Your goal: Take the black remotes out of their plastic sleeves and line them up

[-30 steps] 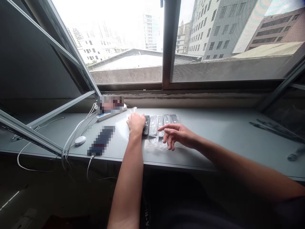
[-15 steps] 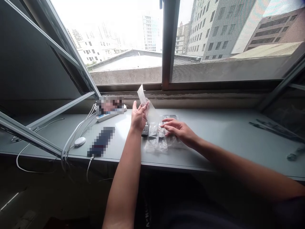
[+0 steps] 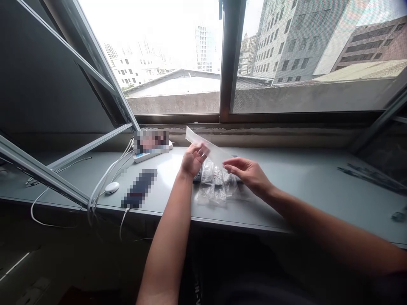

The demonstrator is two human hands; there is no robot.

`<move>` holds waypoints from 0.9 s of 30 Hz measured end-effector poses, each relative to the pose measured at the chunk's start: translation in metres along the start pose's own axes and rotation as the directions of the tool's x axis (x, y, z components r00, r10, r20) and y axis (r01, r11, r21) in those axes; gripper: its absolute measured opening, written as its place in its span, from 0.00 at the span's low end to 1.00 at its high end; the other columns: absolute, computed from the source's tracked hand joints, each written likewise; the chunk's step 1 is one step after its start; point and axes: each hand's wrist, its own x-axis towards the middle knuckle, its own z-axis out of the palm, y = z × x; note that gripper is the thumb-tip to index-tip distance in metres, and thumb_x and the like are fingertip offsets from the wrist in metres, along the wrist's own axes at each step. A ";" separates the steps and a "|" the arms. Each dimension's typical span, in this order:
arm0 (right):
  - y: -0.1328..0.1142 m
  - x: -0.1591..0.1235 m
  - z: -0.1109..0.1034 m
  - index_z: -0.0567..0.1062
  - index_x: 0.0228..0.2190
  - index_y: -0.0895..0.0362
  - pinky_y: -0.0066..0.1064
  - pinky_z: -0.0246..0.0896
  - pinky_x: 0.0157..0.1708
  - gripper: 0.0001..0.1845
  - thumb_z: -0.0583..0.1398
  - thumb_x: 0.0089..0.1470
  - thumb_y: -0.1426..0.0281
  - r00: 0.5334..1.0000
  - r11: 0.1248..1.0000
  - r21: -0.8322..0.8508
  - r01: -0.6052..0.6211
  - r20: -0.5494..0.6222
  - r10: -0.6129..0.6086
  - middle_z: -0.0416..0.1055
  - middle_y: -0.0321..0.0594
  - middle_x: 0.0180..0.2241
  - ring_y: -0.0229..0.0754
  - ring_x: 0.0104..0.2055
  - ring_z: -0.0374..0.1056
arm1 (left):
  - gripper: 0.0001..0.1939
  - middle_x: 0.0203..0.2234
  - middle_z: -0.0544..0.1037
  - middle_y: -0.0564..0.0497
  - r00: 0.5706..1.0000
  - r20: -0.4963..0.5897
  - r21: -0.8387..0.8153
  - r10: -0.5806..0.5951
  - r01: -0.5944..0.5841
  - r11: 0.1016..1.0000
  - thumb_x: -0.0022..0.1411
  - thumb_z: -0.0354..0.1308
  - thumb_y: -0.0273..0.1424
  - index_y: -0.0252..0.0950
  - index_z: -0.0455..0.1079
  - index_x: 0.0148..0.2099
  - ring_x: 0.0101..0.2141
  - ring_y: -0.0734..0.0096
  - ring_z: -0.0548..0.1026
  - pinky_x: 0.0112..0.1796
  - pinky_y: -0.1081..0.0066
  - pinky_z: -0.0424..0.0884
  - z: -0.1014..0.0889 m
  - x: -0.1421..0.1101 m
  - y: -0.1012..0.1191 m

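A translucent plastic bag (image 3: pixel 218 153) is held slantwise above the table between my two hands. My left hand (image 3: pixel 191 162) has its fingers curled on the bag's left part. At the other end, the thumb and fingers of my right hand (image 3: pixel 248 170) pinch its edge. Beneath them lie several clear plastic packets (image 3: pixel 210 192), crinkled and overlapping, with pale and dark contents I cannot make out. Partly covered by my left hand and the packets is a dark device with buttons (image 3: pixel 196 176), resembling a remote control.
On the grey table (image 3: pixel 295 186), to the left, are a power strip (image 3: pixel 138 158), white cables (image 3: pixel 99 186), a round white puck (image 3: pixel 112 188) and a blurred-out dark object (image 3: pixel 140 188) on a cable. A metal frame (image 3: pixel 92 146) slants at left. Dark strips (image 3: pixel 370 178) lie far right.
The bag has tipped from nearly upright to a slant toward the right. My right hand has closed on its right edge, and the left fingers have curled in. The view has shifted slightly.
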 end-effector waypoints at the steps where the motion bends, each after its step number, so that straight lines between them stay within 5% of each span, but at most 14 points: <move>1: 0.002 0.002 -0.002 0.88 0.45 0.54 0.46 0.77 0.52 0.22 0.77 0.55 0.52 0.999 1.000 0.020 0.009 -0.040 -0.008 0.84 0.47 0.44 0.51 0.46 0.79 | 0.04 0.51 0.82 0.43 1.000 0.011 -0.025 -0.025 0.025 0.999 0.71 0.59 0.29 0.38 0.73 0.47 0.57 0.62 0.81 0.62 0.59 0.77 0.000 0.000 0.000; 3: 0.005 0.006 -0.005 0.87 0.44 0.55 0.44 0.78 0.48 0.23 0.78 0.53 0.54 0.993 0.997 0.060 0.051 -0.113 -0.044 0.83 0.44 0.41 0.48 0.43 0.77 | 0.08 0.51 0.82 0.40 0.998 0.034 -0.042 -0.060 0.061 0.997 0.73 0.60 0.36 0.37 0.73 0.47 0.57 0.58 0.81 0.62 0.55 0.78 0.002 -0.002 0.002; 6: 0.008 0.009 -0.008 0.84 0.57 0.51 0.42 0.77 0.47 0.30 0.76 0.56 0.56 0.978 0.990 0.030 0.141 -0.161 -0.134 0.81 0.40 0.41 0.45 0.41 0.74 | 0.17 0.51 0.82 0.39 0.992 0.086 -0.014 -0.096 0.097 0.995 0.73 0.63 0.47 0.38 0.74 0.51 0.59 0.51 0.81 0.61 0.50 0.78 0.008 -0.007 0.006; 11: 0.003 0.002 -0.009 0.64 0.75 0.42 0.49 0.74 0.56 0.42 0.69 0.66 0.55 0.944 0.938 -0.219 0.269 -0.134 -0.302 0.83 0.42 0.49 0.51 0.48 0.75 | 0.24 0.59 0.81 0.37 0.947 0.226 0.054 -0.227 0.220 0.974 0.72 0.64 0.52 0.39 0.75 0.56 0.62 0.49 0.79 0.62 0.49 0.77 0.018 -0.017 0.009; 16: 0.000 -0.001 -0.010 0.88 0.49 0.44 0.57 0.71 0.62 0.10 0.66 0.70 0.61 0.877 0.797 -0.423 0.432 -0.009 -0.480 0.85 0.44 0.51 0.58 0.55 0.74 | 0.29 0.58 0.81 0.34 0.867 0.352 0.123 -0.354 0.332 0.935 0.68 0.71 0.51 0.36 0.75 0.60 0.58 0.46 0.82 0.63 0.42 0.75 0.018 -0.023 0.008; 20: 0.006 0.005 -0.011 0.89 0.47 0.43 0.60 0.71 0.62 0.11 0.65 0.71 0.68 0.791 0.684 -0.461 0.566 0.070 -0.608 0.85 0.39 0.54 0.57 0.59 0.74 | 0.23 0.53 0.84 0.36 0.805 0.419 0.207 -0.420 0.365 0.908 0.66 0.73 0.45 0.33 0.81 0.54 0.56 0.47 0.82 0.64 0.44 0.74 0.012 -0.021 0.002; 27: 0.005 0.006 -0.010 0.85 0.56 0.44 0.60 0.69 0.65 0.17 0.64 0.71 0.71 0.780 0.665 -0.538 0.518 -0.023 -0.626 0.79 0.44 0.60 0.58 0.63 0.73 | 0.17 0.53 0.85 0.37 0.908 0.349 0.204 -0.232 0.168 0.964 0.70 0.70 0.36 0.33 0.83 0.56 0.54 0.54 0.83 0.63 0.54 0.74 0.004 -0.008 -0.007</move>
